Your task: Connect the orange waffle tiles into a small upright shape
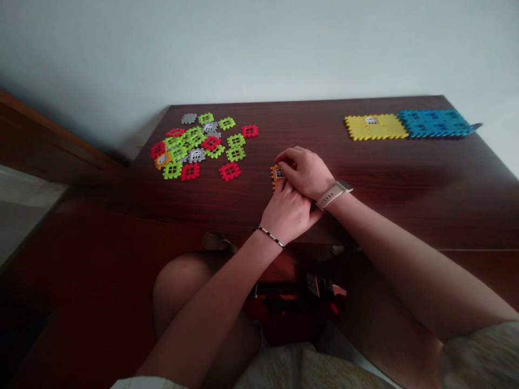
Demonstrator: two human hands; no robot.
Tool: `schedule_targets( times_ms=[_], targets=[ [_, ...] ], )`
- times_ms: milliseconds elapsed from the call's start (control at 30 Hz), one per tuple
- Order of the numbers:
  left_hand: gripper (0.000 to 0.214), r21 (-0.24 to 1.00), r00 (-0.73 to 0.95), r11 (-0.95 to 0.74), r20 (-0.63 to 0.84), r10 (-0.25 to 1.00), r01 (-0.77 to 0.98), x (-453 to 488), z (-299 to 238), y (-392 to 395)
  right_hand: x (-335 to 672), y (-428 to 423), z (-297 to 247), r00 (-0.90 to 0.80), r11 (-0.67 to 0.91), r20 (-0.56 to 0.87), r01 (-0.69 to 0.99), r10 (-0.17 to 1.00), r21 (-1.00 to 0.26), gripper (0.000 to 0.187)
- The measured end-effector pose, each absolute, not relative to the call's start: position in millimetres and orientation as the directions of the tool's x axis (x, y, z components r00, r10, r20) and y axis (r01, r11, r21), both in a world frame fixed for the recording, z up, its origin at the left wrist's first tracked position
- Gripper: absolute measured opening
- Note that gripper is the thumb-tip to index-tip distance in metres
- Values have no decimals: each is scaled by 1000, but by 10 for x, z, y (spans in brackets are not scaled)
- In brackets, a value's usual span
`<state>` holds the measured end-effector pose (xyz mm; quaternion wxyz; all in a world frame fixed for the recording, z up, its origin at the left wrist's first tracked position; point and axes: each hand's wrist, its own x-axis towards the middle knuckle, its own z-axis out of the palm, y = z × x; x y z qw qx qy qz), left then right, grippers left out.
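An orange interlocking plastic tile (277, 175) with a small window print stands at the middle of the dark wooden table (332, 167). It is partly hidden by my hands. My right hand (305, 173), with a pale strap watch on the wrist, reaches over my left hand and its fingertips press on the tile's top edge. My left hand (287, 212), wearing a thin beaded bracelet, holds the tile's lower part from the near side. To the left lies a loose heap of green, red, grey and orange tiles (198, 147).
Joined yellow tiles (375, 127) and blue tiles (434, 123) lie at the table's far right, against the wall. A wooden ledge runs along the left. My knees and a red-and-black object show below the table's near edge.
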<state>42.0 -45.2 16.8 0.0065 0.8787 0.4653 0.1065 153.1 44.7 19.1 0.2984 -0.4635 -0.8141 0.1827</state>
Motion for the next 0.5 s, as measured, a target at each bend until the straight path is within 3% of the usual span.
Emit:
schedule_targets(
  times_ms=[500],
  targets=[
    [56, 103, 539, -563, 195, 820, 820, 423, 148, -449, 1534, 452, 186, -391, 506, 322, 642, 862, -575, 25]
  ],
)
